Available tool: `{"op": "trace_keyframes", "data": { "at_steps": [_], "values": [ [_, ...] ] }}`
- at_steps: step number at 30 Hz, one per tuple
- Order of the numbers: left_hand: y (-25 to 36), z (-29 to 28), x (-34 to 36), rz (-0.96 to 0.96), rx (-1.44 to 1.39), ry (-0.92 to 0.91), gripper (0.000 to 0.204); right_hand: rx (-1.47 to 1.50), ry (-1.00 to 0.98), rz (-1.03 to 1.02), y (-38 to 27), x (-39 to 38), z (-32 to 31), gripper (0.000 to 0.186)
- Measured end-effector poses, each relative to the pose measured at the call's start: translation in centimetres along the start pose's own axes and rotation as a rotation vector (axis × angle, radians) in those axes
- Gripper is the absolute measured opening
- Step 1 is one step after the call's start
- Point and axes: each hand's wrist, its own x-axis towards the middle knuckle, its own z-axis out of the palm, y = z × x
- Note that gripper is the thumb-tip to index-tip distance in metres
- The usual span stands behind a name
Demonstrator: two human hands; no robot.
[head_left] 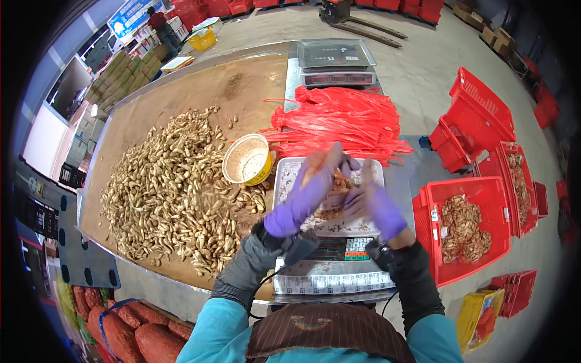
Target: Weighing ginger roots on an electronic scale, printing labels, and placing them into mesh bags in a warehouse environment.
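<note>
On the white tray of a weighing scale rests a red net bag filled with small tan bulbs. My left hand, in a purple glove, closes round the upper part of this bag. My right hand, gloved alike, is at the bag's right side; motion blurs its fingers, so their grip does not show. Just left of the tray, a yellow tub with a pale inside stands beside a large heap of loose bulbs. Flat red net bags lie piled beyond the tray.
A second scale stands at the table's far end. To the right, a red crate holds filled net bags, with more red crates behind it. Full red sacks lie at lower left. A pallet truck and a distant person are farther off.
</note>
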Motion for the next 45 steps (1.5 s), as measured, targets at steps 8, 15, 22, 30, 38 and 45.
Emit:
{"op": "trace_keyframes", "data": {
  "at_steps": [8,15,22,30,38,45],
  "values": [
    [-2.0,-2.6,-5.5,-0.075,0.173,0.391,0.033,0.517,-0.432,-0.404,4.6,4.4,2.1,0.021],
    [-6.9,-5.0,-3.9,-0.370,-1.108,0.310,0.025,0.871,-0.321,-0.038,4.0,4.0,1.2,0.012],
    [-7.2,-1.4,-2.5,0.252,-0.004,0.645,0.017,-0.399,0.087,-0.574,7.6,2.9,0.3,0.015],
    [-4.4,-4.1,0.0,0.458,0.628,0.283,0.039,-0.383,0.056,-0.297,8.8,1.2,0.0,0.025],
    [-8.3,-0.1,0.6,0.079,0.224,-0.087,0.045,0.055,-0.047,-0.057,2.2,-3.3,0.1,0.050],
    [-6.5,2.4,-4.6,0.750,0.656,0.279,0.037,0.421,-0.282,-0.457,16.9,4.8,-5.8,0.042]
  ]
}}
